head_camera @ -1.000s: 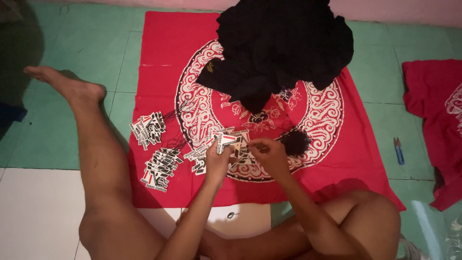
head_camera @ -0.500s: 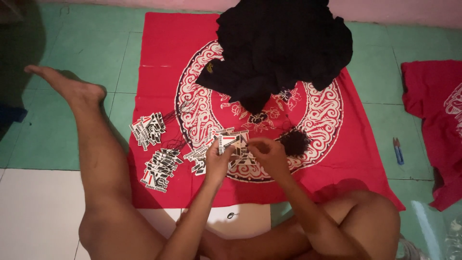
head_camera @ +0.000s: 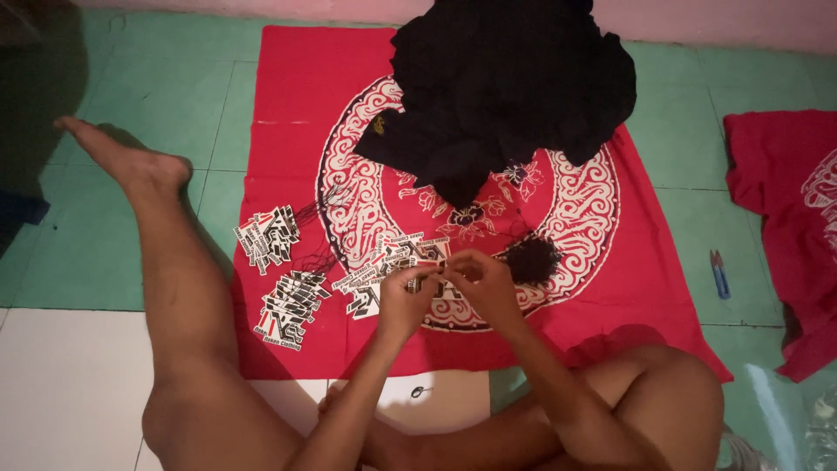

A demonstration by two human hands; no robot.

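Note:
My left hand (head_camera: 403,298) and my right hand (head_camera: 480,281) meet over a red cloth with a white round pattern (head_camera: 288,87). Between their fingertips they pinch a small card tag (head_camera: 427,277). Whether a thread is on it is too small to tell. More black, white and red card tags lie fanned on the cloth just left of my hands (head_camera: 375,277), and two further piles (head_camera: 270,235) (head_camera: 292,305) lie near the cloth's left edge. A bundle of thin black strings (head_camera: 534,259) rests right of my right hand.
A heap of black cloth (head_camera: 514,87) covers the far part of the red cloth. Another red cloth (head_camera: 785,201) lies at the right, with small blue snips (head_camera: 719,272) beside it on the green floor. My bare legs (head_camera: 183,288) flank the work area.

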